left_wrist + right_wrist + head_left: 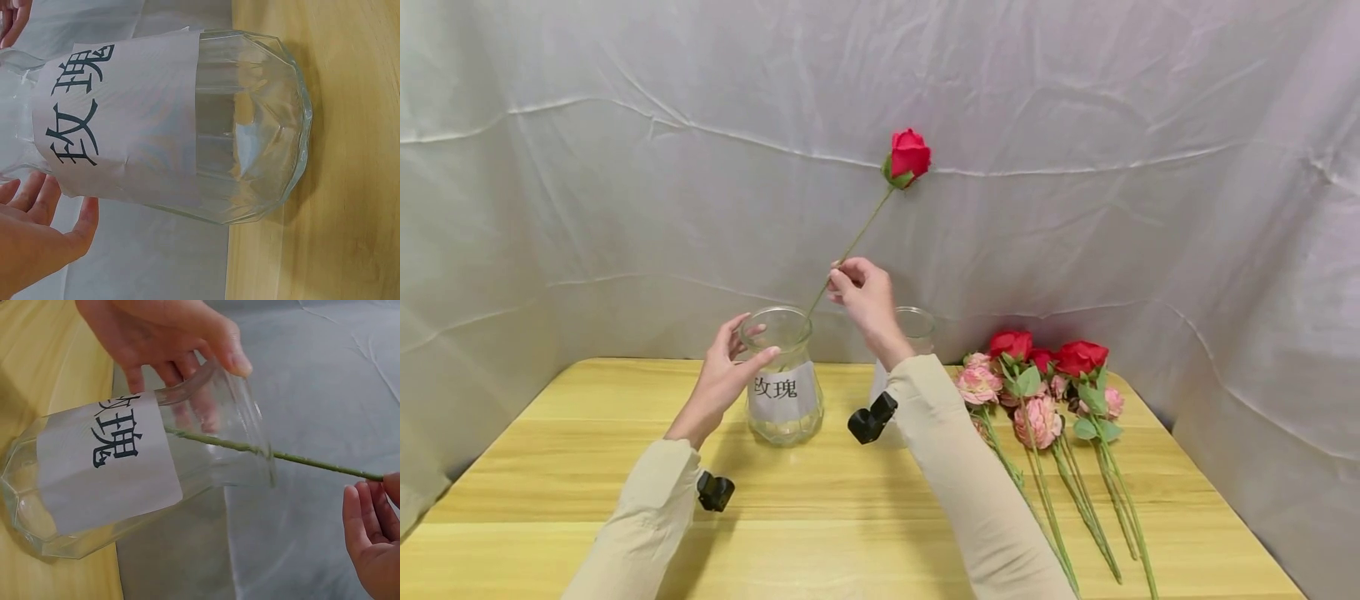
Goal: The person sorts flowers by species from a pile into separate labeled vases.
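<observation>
A glass vase (pixel 785 427) with a white paper label (pixel 125 125) bearing two dark Chinese characters stands upright on the table. My left hand (pixel 722 379) holds the vase's neck from the left, its thumb in front and fingers behind, as the right wrist view shows. Above and to the right of the rim, my right hand (pixel 867 302) pinches the thin green stem (pixel 319 464) of a red rose (pixel 911 155). The stem slants down through the mouth, its lower end inside the vase behind the label. The bloom stands high above both hands.
A second glass vase (pixel 915 321) stands to the right, partly hidden behind the right forearm. Several red roses (pixel 1082 357) and pink flowers (pixel 1039 421) lie at the table's right, stems toward the front. Grey cloth (pixel 700 208) hangs behind the wooden table (pixel 805 525).
</observation>
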Motion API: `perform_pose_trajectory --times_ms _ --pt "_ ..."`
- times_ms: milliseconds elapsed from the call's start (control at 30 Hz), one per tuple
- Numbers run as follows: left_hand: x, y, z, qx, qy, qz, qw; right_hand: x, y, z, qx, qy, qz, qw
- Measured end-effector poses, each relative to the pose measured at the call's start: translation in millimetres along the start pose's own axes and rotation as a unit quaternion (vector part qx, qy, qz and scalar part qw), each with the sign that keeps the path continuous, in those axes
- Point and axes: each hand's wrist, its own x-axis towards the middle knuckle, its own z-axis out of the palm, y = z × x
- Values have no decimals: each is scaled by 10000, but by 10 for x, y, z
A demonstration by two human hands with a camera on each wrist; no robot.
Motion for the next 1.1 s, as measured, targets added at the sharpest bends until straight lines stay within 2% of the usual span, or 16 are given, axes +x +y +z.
perform_pose_trajectory --times_ms 133,233,300,367,433,467,533,667,767,1100 --pt "3 -3 4 -11 9 12 10000 -4 19 29 -316 -329 -22 9990" --pt "7 -5 7 -32 15 15 10000 -18 32 28 -1097 -691 -120 9915" --pt "11 -11 10 -37 22 25 10000 -40 43 15 -1882 -878 -163 9781" --pt "15 -19 15 -33 19 33 10000 -64 61 -1 -2650 -945 -143 9595" --pt "19 -26 20 -37 13 37 10000 -89 80 -15 -3086 -966 -13 9463" --pt "21 -29 23 -34 10 39 10000 -99 88 -19 -3165 -964 75 9436" --pt "25 -35 29 -36 5 43 10000 -110 105 -23 -3140 -924 227 9446" --pt "35 -38 37 -16 28 51 10000 -120 114 -20 -2727 -863 490 9570" --pt "40 -42 39 -5 39 48 10000 -124 110 -14 -2507 -844 633 9623" --pt "53 -57 45 -18 52 110 9999 -137 105 -20 -2270 -830 666 9681"
